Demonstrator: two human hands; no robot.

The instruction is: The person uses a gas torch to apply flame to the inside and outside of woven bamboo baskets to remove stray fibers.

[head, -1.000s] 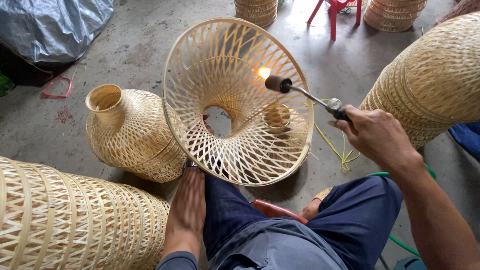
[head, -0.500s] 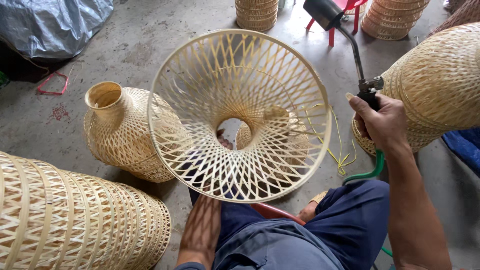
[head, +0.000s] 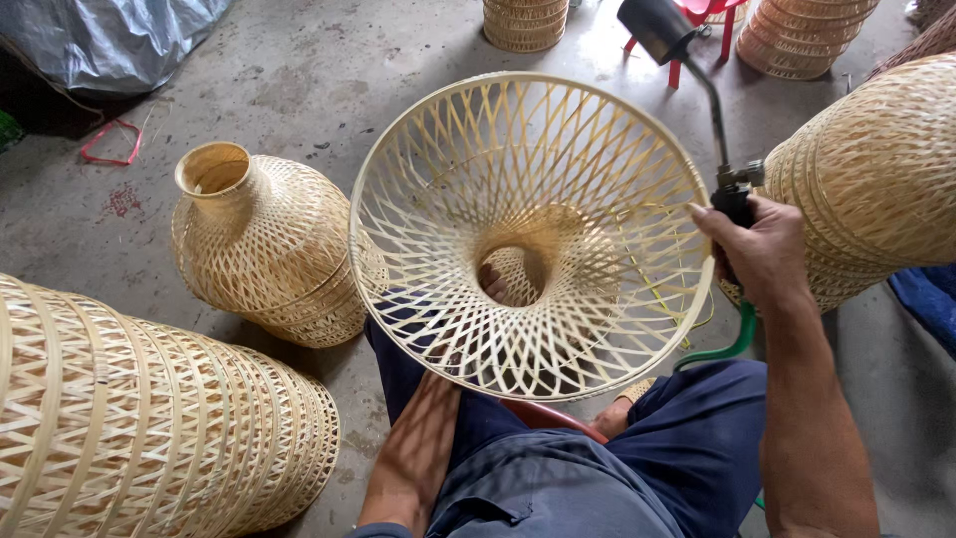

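Note:
A wide funnel-shaped woven bamboo shade is tilted up over my lap, its open mouth facing me. My left arm runs up beneath it, and fingers of my left hand show through the centre hole, gripping the narrow neck. My right hand is closed on the black handle of a gas torch, just past the shade's right rim. The dark nozzle points up and away, with no flame visible. A green hose hangs from the handle.
A vase-shaped woven basket stands on the concrete to the left. Large woven shades lie at bottom left and at right. Stacked baskets, a red stool and a grey tarp are at the back.
The torch was lit with its nozzle inside the shade; my right hand has lifted it up and out to the right. The shade has tilted to face me and shifted right.

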